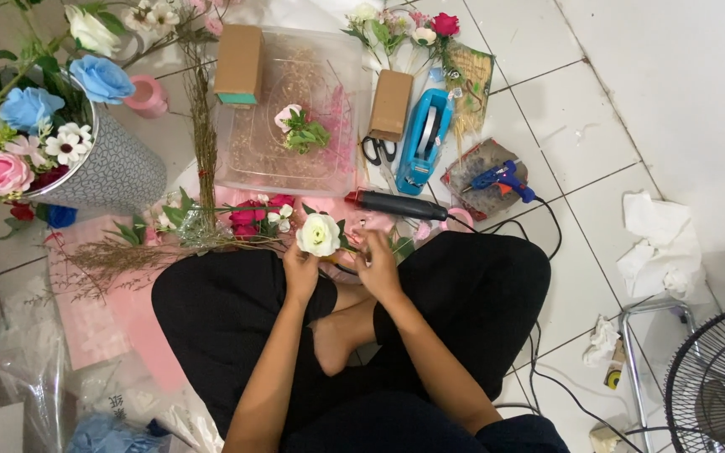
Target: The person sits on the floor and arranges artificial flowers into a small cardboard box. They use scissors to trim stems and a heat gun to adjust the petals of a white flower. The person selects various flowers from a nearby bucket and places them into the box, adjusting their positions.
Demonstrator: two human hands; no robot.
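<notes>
White rose (319, 234) — blue tape dispenser (423, 141)

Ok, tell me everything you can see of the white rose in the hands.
The white rose is a full, open bloom with layered cream-white petals, fabric by the look of it. It faces up toward the camera, just past the knees. The left hand holds it from below; the right hand works beside it. Green leaves show at its right edge.

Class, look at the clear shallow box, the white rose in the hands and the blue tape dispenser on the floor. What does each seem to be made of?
The clear shallow box looks like glossy transparent plastic: its contents show through. The white rose, held between the left hand and right hand, seems fabric or foam, with matte, even petals. The blue tape dispenser appears to be smooth, hard moulded plastic.
</notes>
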